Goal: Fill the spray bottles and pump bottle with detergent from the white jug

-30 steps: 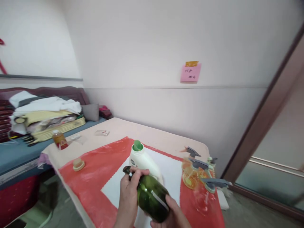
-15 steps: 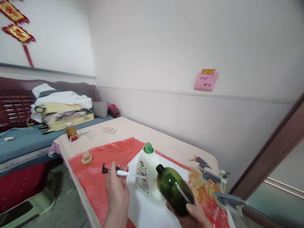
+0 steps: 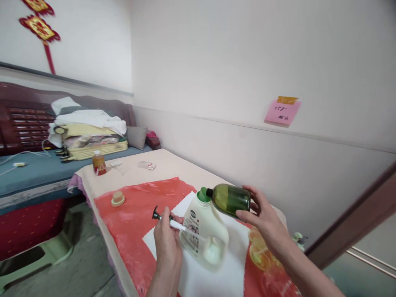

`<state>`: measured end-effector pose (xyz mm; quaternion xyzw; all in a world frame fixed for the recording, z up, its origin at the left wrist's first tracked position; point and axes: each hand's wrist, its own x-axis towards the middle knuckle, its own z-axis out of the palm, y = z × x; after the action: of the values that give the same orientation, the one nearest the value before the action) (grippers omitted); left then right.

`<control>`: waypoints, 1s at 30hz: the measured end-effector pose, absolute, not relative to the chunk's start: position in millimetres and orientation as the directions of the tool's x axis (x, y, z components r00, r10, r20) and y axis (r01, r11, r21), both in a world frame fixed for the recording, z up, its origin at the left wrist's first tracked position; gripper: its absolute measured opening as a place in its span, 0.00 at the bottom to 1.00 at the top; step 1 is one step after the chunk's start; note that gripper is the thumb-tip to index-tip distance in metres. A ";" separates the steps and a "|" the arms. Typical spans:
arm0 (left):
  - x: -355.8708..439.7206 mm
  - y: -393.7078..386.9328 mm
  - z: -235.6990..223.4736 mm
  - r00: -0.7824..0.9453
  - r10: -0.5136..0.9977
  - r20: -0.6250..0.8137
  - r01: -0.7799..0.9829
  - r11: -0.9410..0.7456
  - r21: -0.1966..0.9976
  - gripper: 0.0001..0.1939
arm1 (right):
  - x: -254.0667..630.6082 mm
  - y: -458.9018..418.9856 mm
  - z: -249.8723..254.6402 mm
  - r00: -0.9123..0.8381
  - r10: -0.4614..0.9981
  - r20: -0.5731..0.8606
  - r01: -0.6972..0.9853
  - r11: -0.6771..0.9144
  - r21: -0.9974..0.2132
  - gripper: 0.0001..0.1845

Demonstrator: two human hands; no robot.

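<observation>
My right hand [image 3: 258,208] grips a dark green bottle [image 3: 230,200] by its base. The bottle lies nearly level, its open black neck at the mouth of a white detergent jug [image 3: 204,231]. A green spout [image 3: 203,194] shows in the jug's mouth. The jug stands on a white sheet [image 3: 222,276]. In front of the jug, my left hand [image 3: 168,235] is closed on a pump dispenser head [image 3: 157,214] with a black nozzle and a white tube pointing right. A cream cap [image 3: 118,199] rests on the red plastic sheet [image 3: 148,194] to the left.
An amber bottle [image 3: 99,163] stands at the table's far left, with a small clear packet [image 3: 147,165] nearby. Transparent orange containers [image 3: 260,249] sit beneath my right forearm. A red stool [image 3: 34,231] is left of the table. A pink note [image 3: 282,112] hangs on the wall.
My right hand has lifted and tilted the green bottle, bringing its neck to the jug's mouth. My left hand still holds the pump. The view has shifted slightly.
</observation>
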<state>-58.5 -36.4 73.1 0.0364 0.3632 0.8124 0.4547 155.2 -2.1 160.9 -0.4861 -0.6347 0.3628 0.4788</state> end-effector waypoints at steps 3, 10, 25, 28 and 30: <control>-59.3 -37.8 73.9 -0.568 0.771 -0.287 -0.729 -0.310 0.610 0.17 | 151.2 1.7 178.9 -0.141 0.954 0.266 0.469 0.301 -0.830 0.38; -61.0 -41.3 77.4 -0.546 0.788 -0.284 -0.740 -0.296 0.603 0.17 | 139.2 16.4 216.8 -0.241 0.924 0.297 0.645 0.381 -0.662 0.40; -63.4 -44.4 81.1 -0.531 0.793 -0.299 -0.761 -0.291 0.579 0.15 | 91.1 38.1 272.5 -0.376 0.899 0.227 0.785 0.439 -0.438 0.32; -64.1 -45.3 80.2 -0.498 0.821 -0.280 -0.771 -0.271 0.577 0.15 | 83.1 35.5 273.3 -0.420 0.878 0.231 0.790 0.479 -0.384 0.32; -64.8 -46.4 79.7 -0.483 0.832 -0.273 -0.778 -0.264 0.570 0.15 | 79.6 33.7 271.0 -0.434 0.870 0.233 0.794 0.492 -0.356 0.32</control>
<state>-64.8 -46.4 79.7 0.0408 0.3330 0.7940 0.5070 79.6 33.7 271.0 -0.4946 -0.8413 0.0968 0.1955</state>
